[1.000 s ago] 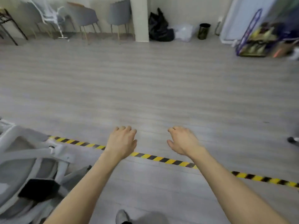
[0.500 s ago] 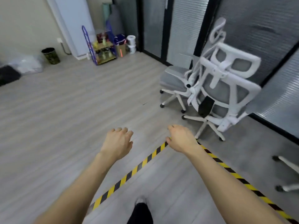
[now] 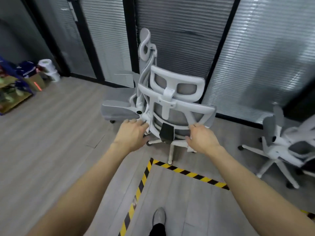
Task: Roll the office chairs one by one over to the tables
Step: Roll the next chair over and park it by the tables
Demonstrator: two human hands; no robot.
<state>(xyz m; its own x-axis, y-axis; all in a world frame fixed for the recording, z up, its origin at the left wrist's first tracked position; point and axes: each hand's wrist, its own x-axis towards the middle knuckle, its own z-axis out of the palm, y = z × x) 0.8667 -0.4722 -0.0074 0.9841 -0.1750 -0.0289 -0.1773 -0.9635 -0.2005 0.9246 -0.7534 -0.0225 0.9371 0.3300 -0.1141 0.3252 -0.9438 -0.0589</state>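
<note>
The floor [image 3: 51,137] is pale grey wood-look planking, and a strip of yellow-and-black striped hazard tape [image 3: 185,172] runs across it, turning a corner just in front of the nearest chair. Along the far side stands a wall of frosted ribbed glass panels in black frames [image 3: 265,57].

A white-framed office chair with grey mesh back and headrest [image 3: 172,103] stands close to that glass wall, its back turned to the person, its white star base and castors on the floor just beyond the tape corner. A small black tag [image 3: 167,134] hangs low on its back. A second white and grey office chair [image 3: 119,109] stands just behind it to the left, partly hidden. A third white office chair with a star base [image 3: 281,150] sits off to the right, well apart.

The left hand [image 3: 132,135] reaches to the left edge of the nearest chair's backrest, fingers spread and loose, at or just short of the frame. The right hand [image 3: 202,138] is at the lower right edge, fingers curled slightly but not clamped; contact cannot be told.

In the left corner sit a cluttered shelf of coloured goods [image 3: 15,86] and white paper rolls [image 3: 46,65]. A grey shoe [image 3: 158,216] shows at the bottom
</note>
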